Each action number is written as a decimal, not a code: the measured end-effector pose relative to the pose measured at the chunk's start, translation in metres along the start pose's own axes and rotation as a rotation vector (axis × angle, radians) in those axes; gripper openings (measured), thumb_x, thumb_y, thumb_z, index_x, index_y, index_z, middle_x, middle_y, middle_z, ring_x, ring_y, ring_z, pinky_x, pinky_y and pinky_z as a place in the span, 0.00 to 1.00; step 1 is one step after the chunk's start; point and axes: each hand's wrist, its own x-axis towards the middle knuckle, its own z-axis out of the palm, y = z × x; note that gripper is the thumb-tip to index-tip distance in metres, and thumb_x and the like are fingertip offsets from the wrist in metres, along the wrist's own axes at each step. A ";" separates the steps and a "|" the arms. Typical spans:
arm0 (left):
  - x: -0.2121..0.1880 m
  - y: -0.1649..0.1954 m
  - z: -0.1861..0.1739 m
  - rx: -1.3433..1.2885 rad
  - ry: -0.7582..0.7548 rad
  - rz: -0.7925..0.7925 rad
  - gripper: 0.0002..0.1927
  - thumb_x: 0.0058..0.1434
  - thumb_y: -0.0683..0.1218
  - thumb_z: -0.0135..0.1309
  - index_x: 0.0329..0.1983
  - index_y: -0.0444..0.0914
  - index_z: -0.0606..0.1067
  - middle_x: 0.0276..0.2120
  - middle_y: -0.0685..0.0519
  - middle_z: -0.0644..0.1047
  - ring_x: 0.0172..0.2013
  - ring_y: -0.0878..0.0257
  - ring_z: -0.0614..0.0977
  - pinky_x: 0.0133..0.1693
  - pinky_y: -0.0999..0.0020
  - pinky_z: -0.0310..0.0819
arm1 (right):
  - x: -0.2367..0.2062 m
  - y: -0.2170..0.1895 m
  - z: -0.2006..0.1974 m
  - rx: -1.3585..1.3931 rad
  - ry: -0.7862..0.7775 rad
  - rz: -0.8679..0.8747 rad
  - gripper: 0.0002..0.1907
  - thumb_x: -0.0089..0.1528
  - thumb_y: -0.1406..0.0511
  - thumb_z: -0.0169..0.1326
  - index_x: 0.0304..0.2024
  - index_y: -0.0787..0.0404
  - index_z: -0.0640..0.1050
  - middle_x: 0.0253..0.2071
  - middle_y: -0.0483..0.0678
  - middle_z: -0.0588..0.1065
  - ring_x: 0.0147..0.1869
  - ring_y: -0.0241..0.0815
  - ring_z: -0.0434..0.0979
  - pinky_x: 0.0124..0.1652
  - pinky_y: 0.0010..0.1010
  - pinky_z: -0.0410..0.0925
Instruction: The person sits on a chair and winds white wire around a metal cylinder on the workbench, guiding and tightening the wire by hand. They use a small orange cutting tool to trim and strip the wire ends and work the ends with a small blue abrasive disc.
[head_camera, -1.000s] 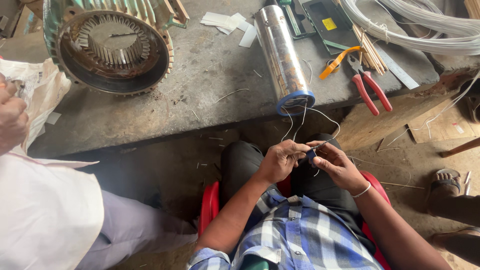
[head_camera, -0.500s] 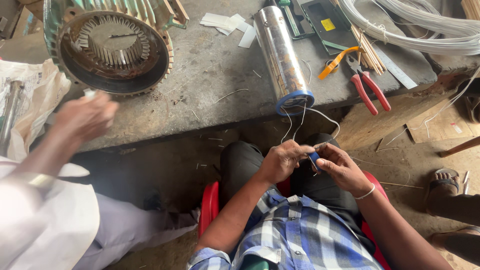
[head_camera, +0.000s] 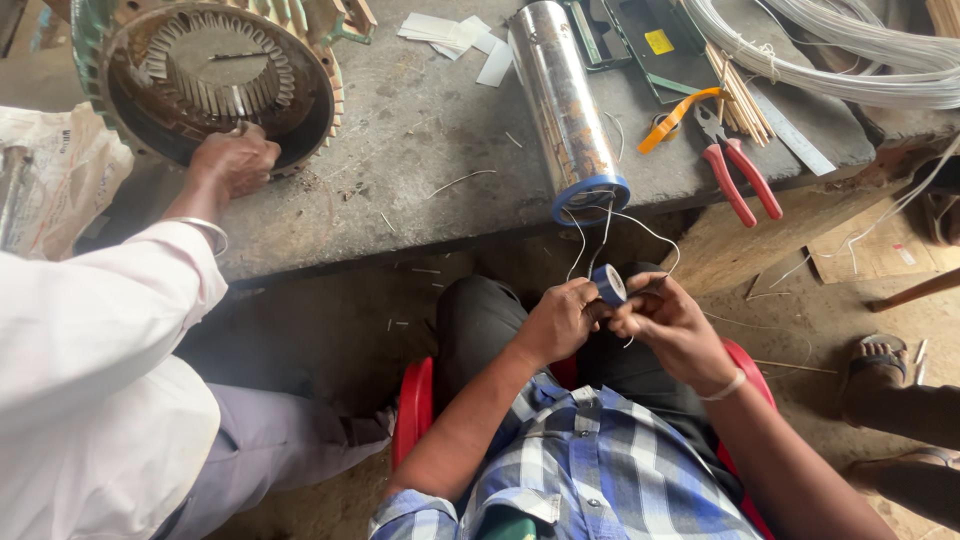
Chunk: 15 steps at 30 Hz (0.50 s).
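Near my lap, left hand (head_camera: 556, 322) and right hand (head_camera: 672, 328) both pinch a small blue tape roll (head_camera: 608, 284); I judge it light, stiff, best held by its rim.

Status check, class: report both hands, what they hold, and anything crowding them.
Left hand and right hand both gripping blue tape roll over lap. White wires hang from steel cylinder above. Co-worker's hand apart, at motor stator.

A grey stone workbench (head_camera: 420, 150) stands over a dusty earthen floor (head_camera: 330, 310).
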 end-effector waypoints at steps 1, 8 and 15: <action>-0.001 0.000 0.001 0.069 0.021 0.067 0.05 0.64 0.39 0.59 0.42 0.33 0.78 0.35 0.46 0.79 0.33 0.52 0.83 0.35 0.61 0.78 | 0.006 0.009 0.003 -0.015 0.076 -0.061 0.19 0.61 0.72 0.65 0.50 0.61 0.71 0.42 0.53 0.74 0.47 0.41 0.77 0.48 0.33 0.72; 0.002 -0.001 -0.001 0.041 0.105 0.171 0.06 0.60 0.37 0.58 0.40 0.33 0.78 0.38 0.45 0.80 0.38 0.48 0.84 0.40 0.59 0.79 | 0.031 0.008 -0.006 -0.227 -0.068 -0.213 0.18 0.60 0.74 0.63 0.52 0.65 0.76 0.61 0.48 0.70 0.64 0.37 0.72 0.59 0.29 0.68; -0.001 0.007 -0.002 0.132 0.128 0.112 0.05 0.62 0.40 0.62 0.38 0.34 0.79 0.34 0.44 0.80 0.35 0.47 0.82 0.37 0.58 0.75 | 0.023 -0.005 -0.013 -0.426 -0.225 -0.158 0.23 0.58 0.77 0.65 0.55 0.66 0.76 0.63 0.49 0.71 0.65 0.40 0.73 0.62 0.35 0.70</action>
